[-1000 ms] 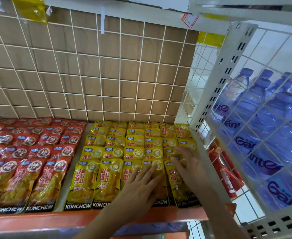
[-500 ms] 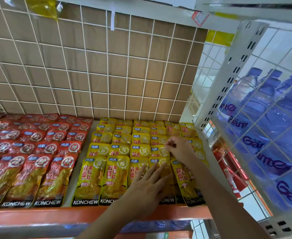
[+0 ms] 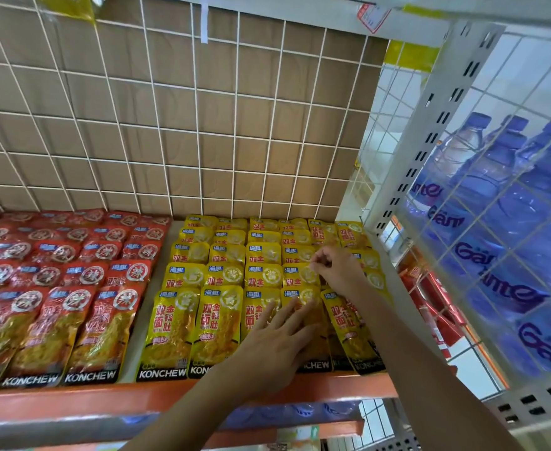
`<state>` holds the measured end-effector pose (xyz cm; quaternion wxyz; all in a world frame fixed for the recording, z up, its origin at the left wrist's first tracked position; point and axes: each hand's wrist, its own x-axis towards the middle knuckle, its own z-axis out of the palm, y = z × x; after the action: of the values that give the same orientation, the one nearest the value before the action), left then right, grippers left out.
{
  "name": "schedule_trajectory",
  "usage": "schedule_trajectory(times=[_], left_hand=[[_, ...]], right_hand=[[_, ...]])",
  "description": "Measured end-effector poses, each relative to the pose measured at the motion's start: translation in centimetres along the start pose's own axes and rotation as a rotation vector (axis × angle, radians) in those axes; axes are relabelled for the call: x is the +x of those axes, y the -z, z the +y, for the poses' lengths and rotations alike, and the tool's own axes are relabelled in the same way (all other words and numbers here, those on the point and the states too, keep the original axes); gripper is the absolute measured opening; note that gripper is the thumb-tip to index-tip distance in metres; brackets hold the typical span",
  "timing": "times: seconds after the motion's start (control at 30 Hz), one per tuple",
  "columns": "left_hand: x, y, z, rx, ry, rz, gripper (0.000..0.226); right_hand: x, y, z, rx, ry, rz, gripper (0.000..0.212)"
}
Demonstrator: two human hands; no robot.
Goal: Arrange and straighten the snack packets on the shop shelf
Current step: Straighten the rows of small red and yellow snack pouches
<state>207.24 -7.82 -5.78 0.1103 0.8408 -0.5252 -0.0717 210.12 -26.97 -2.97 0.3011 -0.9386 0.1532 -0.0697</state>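
Observation:
Yellow snack packets (image 3: 222, 320) lie in overlapping rows on the right part of the shop shelf (image 3: 72, 402). Red snack packets (image 3: 56, 320) fill the left part. My left hand (image 3: 277, 346) lies flat with spread fingers on the front yellow packets, third and fourth from the left. My right hand (image 3: 339, 271) is further back over the right yellow columns, with fingers curled and fingertips pinching the top edge of a yellow packet (image 3: 303, 275) in the second row. Its forearm hides part of the right column.
A white wire grid (image 3: 202, 125) over brown board backs the shelf. A white perforated upright (image 3: 430, 125) and a wire side panel stand on the right, with blue water bottles (image 3: 511, 206) behind it. Red packets (image 3: 436, 307) hang lower right.
My right hand moved from the front right packets back and up to the second and third rows and curled its fingers. My left hand stayed flat on the front packets.

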Motion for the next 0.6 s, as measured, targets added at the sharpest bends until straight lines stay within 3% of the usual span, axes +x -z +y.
schedule_trajectory(times=[0.37,0.6], left_hand=[[-0.2,0.3,-0.3,-0.055,0.014,-0.009,0.063],[0.1,1.9,-0.5,-0.185,0.03,0.111,0.055]], right_hand=[[-0.3,-0.2,0.0,0.09,-0.035,0.027,0.005],[-1.4,1.3,-0.2,0.236,-0.056,0.255,0.005]])
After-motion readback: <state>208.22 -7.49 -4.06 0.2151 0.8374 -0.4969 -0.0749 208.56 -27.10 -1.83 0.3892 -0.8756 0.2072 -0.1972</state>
